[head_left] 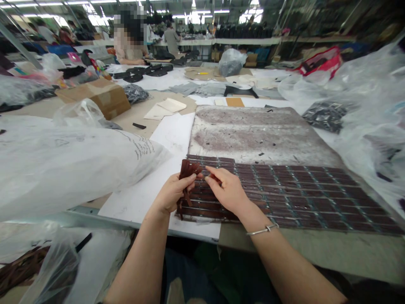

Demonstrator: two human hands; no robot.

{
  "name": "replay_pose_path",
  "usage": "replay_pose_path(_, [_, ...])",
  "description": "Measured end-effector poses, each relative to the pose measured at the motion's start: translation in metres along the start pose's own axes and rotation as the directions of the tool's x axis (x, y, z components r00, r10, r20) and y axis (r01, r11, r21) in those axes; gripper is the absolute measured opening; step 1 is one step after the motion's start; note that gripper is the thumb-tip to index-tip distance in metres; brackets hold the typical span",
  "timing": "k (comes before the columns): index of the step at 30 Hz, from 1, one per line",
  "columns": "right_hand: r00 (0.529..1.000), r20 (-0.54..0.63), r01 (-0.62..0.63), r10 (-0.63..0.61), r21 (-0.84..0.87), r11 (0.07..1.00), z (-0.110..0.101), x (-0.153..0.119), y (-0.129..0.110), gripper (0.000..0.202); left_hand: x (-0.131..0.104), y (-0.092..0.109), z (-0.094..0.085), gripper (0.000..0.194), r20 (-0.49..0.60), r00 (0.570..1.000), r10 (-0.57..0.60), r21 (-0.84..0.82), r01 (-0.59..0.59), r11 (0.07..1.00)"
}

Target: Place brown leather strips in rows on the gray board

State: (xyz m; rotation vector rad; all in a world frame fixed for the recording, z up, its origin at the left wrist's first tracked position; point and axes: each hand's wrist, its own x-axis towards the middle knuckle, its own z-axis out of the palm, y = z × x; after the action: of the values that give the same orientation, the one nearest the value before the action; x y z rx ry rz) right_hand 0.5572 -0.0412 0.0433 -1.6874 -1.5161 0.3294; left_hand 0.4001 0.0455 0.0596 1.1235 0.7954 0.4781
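A bunch of thin brown strips (187,169) is gripped in my left hand (177,188), fanned upward, with some ends hanging below. Close to its right, my right hand (226,188) has thumb and index finger drawn together near the strips; whatever lies between the fingertips is too small to make out. Both hands are over the left end of rows of dark brown strips (303,190), laid side by side and crossed by greenish lines. These rows lie along the near part of a worn, stained board (240,131).
Plastic bags (76,160) bulge at the left, and more plastic (376,122) is at the right. Behind are a cardboard box (98,95), pale sheets (166,107) and dark cut pieces (148,71). Other people stand farther back.
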Motion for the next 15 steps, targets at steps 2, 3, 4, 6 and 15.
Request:
replay_pose_path(2, [0.997, -0.033, -0.061, 0.067, 0.151, 0.987, 0.002, 0.001, -0.002, 0.035, 0.001, -0.004, 0.002, 0.031, 0.011, 1.0, 0.019, 0.039, -0.02, 0.999])
replay_pose_path(3, [0.994, -0.04, -0.093, 0.103, 0.203, 0.975, 0.003, 0.001, -0.003, 0.034, 0.002, -0.005, 0.002, 0.029, 0.02, 0.999, 0.027, 0.059, -0.028, 0.998])
replay_pose_path(4, [0.99, -0.05, -0.116, 0.131, 0.238, 0.964, 0.004, 0.001, -0.004, 0.032, 0.002, -0.007, 0.003, 0.028, 0.031, 0.999, 0.034, 0.08, -0.036, 0.996])
replay_pose_path(6, [0.986, -0.073, -0.126, 0.149, 0.251, 0.96, 0.004, 0.001, -0.005, 0.022, 0.003, -0.009, 0.003, 0.027, 0.055, 0.998, 0.042, 0.128, -0.049, 0.991])
replay_pose_path(15, [0.945, 0.022, -0.311, 0.325, 0.357, 0.881, -0.011, -0.001, 0.0, 0.026, -0.003, -0.001, 0.008, 0.037, -0.039, 0.997, 0.067, 0.192, -0.058, 0.98])
